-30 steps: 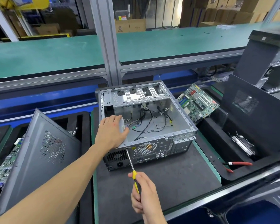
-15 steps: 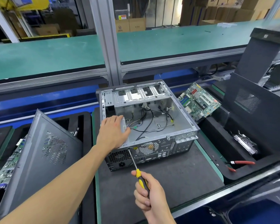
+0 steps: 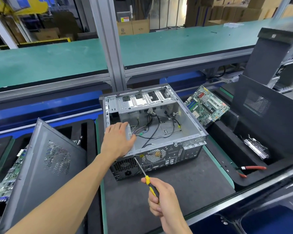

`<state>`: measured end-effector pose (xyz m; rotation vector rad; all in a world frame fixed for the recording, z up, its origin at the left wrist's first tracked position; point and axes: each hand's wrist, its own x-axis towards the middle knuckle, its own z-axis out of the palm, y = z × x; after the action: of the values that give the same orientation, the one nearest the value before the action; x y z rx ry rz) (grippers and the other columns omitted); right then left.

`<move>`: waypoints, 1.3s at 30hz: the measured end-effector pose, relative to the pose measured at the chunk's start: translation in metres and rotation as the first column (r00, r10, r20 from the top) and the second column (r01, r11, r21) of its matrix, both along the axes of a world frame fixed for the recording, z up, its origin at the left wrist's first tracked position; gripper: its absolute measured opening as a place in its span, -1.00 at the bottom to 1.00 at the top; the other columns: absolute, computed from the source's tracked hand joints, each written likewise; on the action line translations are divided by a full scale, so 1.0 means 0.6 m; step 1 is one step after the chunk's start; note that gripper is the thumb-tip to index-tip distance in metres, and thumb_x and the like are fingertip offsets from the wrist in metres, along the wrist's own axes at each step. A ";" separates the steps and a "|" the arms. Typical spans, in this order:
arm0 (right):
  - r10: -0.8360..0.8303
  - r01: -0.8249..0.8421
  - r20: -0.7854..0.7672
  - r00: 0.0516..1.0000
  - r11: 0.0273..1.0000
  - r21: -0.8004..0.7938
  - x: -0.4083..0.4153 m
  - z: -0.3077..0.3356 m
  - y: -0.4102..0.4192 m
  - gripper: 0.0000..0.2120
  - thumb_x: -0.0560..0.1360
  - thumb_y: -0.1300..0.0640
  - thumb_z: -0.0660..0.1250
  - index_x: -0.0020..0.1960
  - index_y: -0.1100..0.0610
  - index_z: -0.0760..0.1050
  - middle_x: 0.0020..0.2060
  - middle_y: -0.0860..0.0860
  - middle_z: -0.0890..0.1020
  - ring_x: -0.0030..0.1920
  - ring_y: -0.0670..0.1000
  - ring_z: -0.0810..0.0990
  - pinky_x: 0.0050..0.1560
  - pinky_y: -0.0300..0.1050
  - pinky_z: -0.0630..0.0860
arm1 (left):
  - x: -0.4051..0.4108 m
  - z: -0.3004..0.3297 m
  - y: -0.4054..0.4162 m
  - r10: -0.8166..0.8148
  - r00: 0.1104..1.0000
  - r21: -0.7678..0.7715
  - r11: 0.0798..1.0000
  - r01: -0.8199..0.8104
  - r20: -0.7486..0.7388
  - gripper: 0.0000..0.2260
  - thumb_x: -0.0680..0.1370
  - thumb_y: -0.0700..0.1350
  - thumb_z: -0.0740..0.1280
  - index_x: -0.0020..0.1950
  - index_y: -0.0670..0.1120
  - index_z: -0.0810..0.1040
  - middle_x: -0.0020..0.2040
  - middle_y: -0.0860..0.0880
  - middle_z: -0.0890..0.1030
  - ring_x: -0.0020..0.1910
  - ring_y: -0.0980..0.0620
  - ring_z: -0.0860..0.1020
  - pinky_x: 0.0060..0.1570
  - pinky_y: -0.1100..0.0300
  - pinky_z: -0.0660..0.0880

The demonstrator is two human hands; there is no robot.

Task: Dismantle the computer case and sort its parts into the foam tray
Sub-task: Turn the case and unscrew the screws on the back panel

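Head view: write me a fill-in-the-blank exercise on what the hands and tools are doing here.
1. The right hand grips a screwdriver whose handle is black and ____.
2. The left hand rests on the open computer case, while the screwdriver tip meets the case's ____ panel.
3. The pliers with ____ handles lie on the foam tray at right.

Missing words: yellow; rear; red
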<state>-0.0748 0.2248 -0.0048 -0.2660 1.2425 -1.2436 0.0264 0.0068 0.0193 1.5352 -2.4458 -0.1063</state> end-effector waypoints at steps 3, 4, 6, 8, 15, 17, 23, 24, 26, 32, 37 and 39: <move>0.009 -0.009 -0.012 1.000 1.000 0.002 -0.005 -0.001 -0.001 -0.70 0.65 0.13 0.23 -0.06 0.14 0.73 -0.51 0.03 0.25 -0.58 -0.05 0.11 -0.53 -0.34 0.06 | 0.000 0.000 0.000 -0.001 1.000 0.000 1.000 0.001 0.003 -0.44 0.61 0.21 0.16 0.54 -0.03 0.31 0.44 -0.01 0.43 0.43 -0.03 0.35 0.52 0.03 0.12; 0.014 -0.014 -0.020 1.000 1.000 0.001 -0.007 -0.002 -0.002 -0.69 0.65 0.12 0.22 -0.06 0.13 0.73 -0.51 0.03 0.26 -0.58 -0.05 0.11 -0.53 -0.34 0.06 | 0.000 0.001 0.000 -0.001 1.000 0.002 1.000 0.001 0.003 -0.44 0.61 0.21 0.15 0.54 -0.03 0.31 0.44 -0.01 0.43 0.43 -0.03 0.35 0.52 0.03 0.12; 0.022 -0.022 -0.033 0.999 1.000 0.000 -0.009 -0.002 -0.002 -0.68 0.66 0.13 0.21 -0.06 0.12 0.73 -0.51 0.03 0.26 -0.58 -0.05 0.11 -0.53 -0.34 0.06 | 0.000 0.001 0.000 0.000 1.000 0.002 1.000 0.000 0.002 -0.44 0.60 0.21 0.16 0.53 -0.03 0.31 0.44 -0.01 0.43 0.43 -0.04 0.34 0.51 0.03 0.12; 0.022 -0.022 -0.012 1.000 1.000 0.007 -0.009 -0.003 -0.003 -0.68 0.66 0.13 0.21 -0.06 0.14 0.73 -0.52 0.04 0.26 -0.59 -0.06 0.12 -0.52 -0.35 0.06 | 0.000 0.001 0.001 0.002 1.000 0.004 1.000 -0.002 -0.004 -0.44 0.60 0.21 0.16 0.53 -0.03 0.31 0.43 -0.01 0.43 0.43 -0.04 0.34 0.51 0.04 0.12; 0.032 -0.033 0.025 0.999 0.999 0.040 -0.003 0.006 -0.003 -0.73 0.66 0.15 0.22 0.02 0.21 0.68 -0.52 0.05 0.27 -0.61 -0.06 0.11 -0.52 -0.37 0.05 | 0.001 -0.002 -0.002 -0.002 1.000 -0.005 1.000 0.002 -0.008 -0.44 0.60 0.21 0.17 0.53 -0.04 0.32 0.42 -0.02 0.45 0.42 -0.04 0.36 0.50 0.02 0.13; 0.046 -0.045 -0.013 0.999 0.998 0.041 -0.002 0.011 -0.001 -0.74 0.65 0.14 0.22 0.03 0.19 0.68 -0.51 0.05 0.27 -0.60 -0.05 0.11 -0.52 -0.35 0.05 | 0.000 -0.005 -0.003 -0.001 1.000 -0.012 1.000 0.001 -0.010 -0.43 0.59 0.21 0.17 0.53 -0.04 0.33 0.42 -0.02 0.46 0.42 -0.04 0.36 0.50 0.01 0.14; 0.086 -0.085 -0.104 0.991 0.996 0.017 -0.002 0.022 0.003 -0.76 0.65 0.11 0.22 0.06 0.16 0.65 -0.52 0.03 0.30 -0.59 -0.04 0.13 -0.52 -0.30 0.06 | 0.001 -0.006 -0.005 -0.004 1.000 -0.015 1.000 0.004 0.000 -0.42 0.59 0.23 0.18 0.52 -0.06 0.34 0.42 -0.03 0.46 0.42 -0.07 0.38 0.49 -0.02 0.18; 0.088 -0.086 -0.102 0.991 0.996 0.022 -0.003 0.023 0.003 -0.76 0.65 0.11 0.22 0.06 0.15 0.65 -0.51 0.03 0.30 -0.59 -0.04 0.13 -0.51 -0.30 0.05 | 0.002 -0.006 -0.005 -0.004 1.000 -0.012 1.000 0.004 0.003 -0.42 0.59 0.23 0.19 0.52 -0.06 0.34 0.42 -0.04 0.46 0.42 -0.07 0.38 0.49 -0.02 0.19; 0.086 -0.084 -0.087 0.992 0.996 0.031 -0.006 0.025 0.002 -0.75 0.65 0.12 0.20 0.06 0.15 0.66 -0.51 0.03 0.29 -0.57 -0.04 0.11 -0.50 -0.30 0.03 | 0.002 -0.006 -0.006 -0.004 1.000 -0.007 1.000 0.004 0.006 -0.42 0.59 0.23 0.20 0.52 -0.06 0.34 0.42 -0.05 0.46 0.42 -0.08 0.38 0.49 -0.03 0.19; 0.042 -0.045 0.085 0.996 0.998 0.039 -0.013 0.016 0.003 -0.69 0.69 0.12 0.18 0.10 0.22 0.67 -0.50 0.01 0.26 -0.59 -0.08 0.10 -0.54 -0.37 0.04 | 0.001 -0.004 -0.006 -0.003 1.000 -0.002 1.000 0.003 0.010 -0.43 0.60 0.21 0.21 0.52 -0.07 0.35 0.42 -0.06 0.47 0.41 -0.09 0.39 0.49 -0.04 0.20; -0.012 -0.003 0.219 0.976 0.998 0.067 -0.019 0.012 -0.002 -0.67 0.70 0.11 0.15 0.08 0.25 0.66 -0.49 -0.01 0.22 -0.61 -0.10 0.08 -0.57 -0.38 0.02 | 0.001 -0.001 -0.003 -0.006 1.000 -0.002 1.000 0.006 -0.001 -0.43 0.60 0.21 0.20 0.52 -0.06 0.34 0.43 -0.04 0.46 0.42 -0.06 0.38 0.50 -0.01 0.17; 0.002 -0.014 0.147 0.989 0.996 0.083 -0.014 0.015 -0.004 -0.69 0.70 0.12 0.16 0.09 0.23 0.65 -0.51 0.00 0.22 -0.61 -0.09 0.08 -0.56 -0.38 0.03 | 0.002 -0.002 -0.003 -0.004 1.000 -0.003 1.000 0.004 -0.001 -0.43 0.60 0.21 0.20 0.53 -0.05 0.33 0.43 -0.03 0.45 0.43 -0.06 0.37 0.50 0.00 0.16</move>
<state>-0.0830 0.2226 0.0041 -0.1156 1.1621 -1.1794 0.0274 0.0048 0.0183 1.5289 -2.4476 -0.1043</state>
